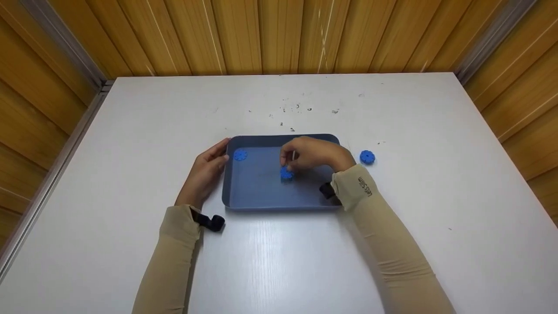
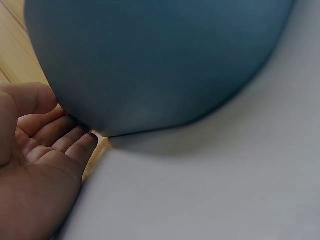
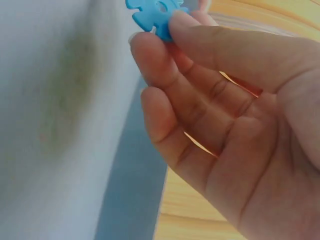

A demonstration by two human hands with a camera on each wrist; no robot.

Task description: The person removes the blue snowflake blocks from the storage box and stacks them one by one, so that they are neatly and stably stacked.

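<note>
A blue-grey rectangular tray [image 1: 257, 198] lies on the white table. My left hand [image 1: 204, 172] rests against its left side, fingers loosely extended along the outer wall and thumb at the rim. In the left wrist view, the fingertips [image 2: 90, 140] touch the tray's outside. Over the middle of the tray, my right hand [image 1: 305, 152] pinches a blue notched plastic disc [image 1: 286, 173] between thumb and fingers. That disc [image 3: 157, 17] is partly cut off in the right wrist view. Another notched disc [image 1: 240, 155] lies flat in the tray's far left corner.
To the tray's right, a thicker-looking blue notched disc [image 1: 367, 157] sits on the table [image 1: 414, 192]; whether it is a stack I cannot tell. Dark specks [image 1: 309, 109] mark the tabletop behind the tray. Yellow corrugated panels [image 1: 279, 39] stand along the back and sides.
</note>
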